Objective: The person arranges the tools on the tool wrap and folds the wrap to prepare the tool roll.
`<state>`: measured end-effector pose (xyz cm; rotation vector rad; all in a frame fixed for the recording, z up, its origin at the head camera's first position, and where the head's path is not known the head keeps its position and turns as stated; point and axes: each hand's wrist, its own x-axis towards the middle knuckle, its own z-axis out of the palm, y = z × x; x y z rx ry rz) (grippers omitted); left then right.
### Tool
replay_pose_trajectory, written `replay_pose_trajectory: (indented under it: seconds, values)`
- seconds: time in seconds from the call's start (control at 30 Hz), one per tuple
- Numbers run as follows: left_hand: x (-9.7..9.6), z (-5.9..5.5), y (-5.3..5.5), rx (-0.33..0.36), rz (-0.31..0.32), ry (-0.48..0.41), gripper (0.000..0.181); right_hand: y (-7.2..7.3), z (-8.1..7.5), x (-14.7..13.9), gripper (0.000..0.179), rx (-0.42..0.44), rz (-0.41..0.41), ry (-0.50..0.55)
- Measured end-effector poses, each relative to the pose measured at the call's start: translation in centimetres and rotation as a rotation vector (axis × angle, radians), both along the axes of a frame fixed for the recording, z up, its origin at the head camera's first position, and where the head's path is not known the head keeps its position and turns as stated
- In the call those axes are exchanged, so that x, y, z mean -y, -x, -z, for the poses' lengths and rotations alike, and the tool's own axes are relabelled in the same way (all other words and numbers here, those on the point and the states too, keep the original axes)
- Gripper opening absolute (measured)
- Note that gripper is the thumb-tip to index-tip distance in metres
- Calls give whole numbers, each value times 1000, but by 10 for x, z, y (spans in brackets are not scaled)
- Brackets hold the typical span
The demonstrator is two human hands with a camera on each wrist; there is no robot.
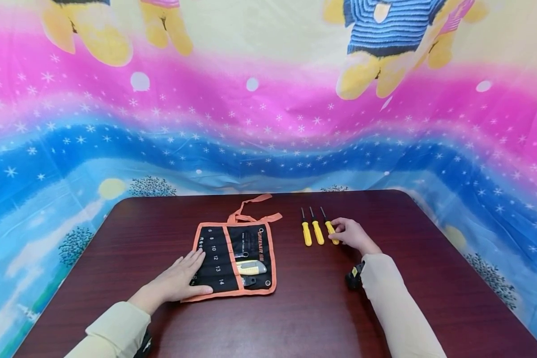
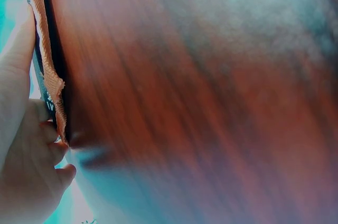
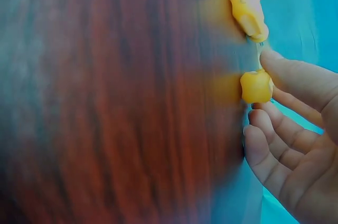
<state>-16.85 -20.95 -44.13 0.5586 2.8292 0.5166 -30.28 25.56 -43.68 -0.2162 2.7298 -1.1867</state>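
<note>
Evidently the rightmost screwdriver (image 1: pixel 329 227) is the piece in hand: it lies on the worktop, right of the pouch, its thin dark shaft pointing away from the person. The right hand (image 1: pixel 351 234) has its thumb and fingers curled about the rear of the yellow handle, though how firmly they pinch is hard to tell from the blurred wrist view. It should prove light and stiff, and, if the handle is smooth plastic, a little slippery; the thick, contoured handle looks the best place to hold, rather than the slim shaft. Just beside it, roughly parallel, lie the middle screwdriver (image 1: pixel 317 233) and the leftmost screwdriver (image 1: pixel 306 234).

Farther left, the left hand (image 1: pixel 179 278) rests flat on the black tool pouch (image 1: pixel 272 248), fingers extended. The pouch seems soft and foldable, edged in orange, with a utility knife (image 1: pixel 250 267) in a pocket and orange ties (image 1: pixel 259 198) trailing beyond its far edge. Around everything spreads the dark red worktop (image 1: pixel 304 318), with a printed cloth (image 1: pixel 250 124) behind.
</note>
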Motion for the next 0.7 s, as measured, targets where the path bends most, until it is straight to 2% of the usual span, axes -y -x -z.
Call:
replay_pose_trajectory:
  seconds: [0.37,0.7]
  values:
    - [-2,-3,-1,16,-12,4,98,0,-1,-1,42,46,29,3]
    - [-1,-1,-1,11,-11,9,99,-1,-2,-3,39,77,48,24]
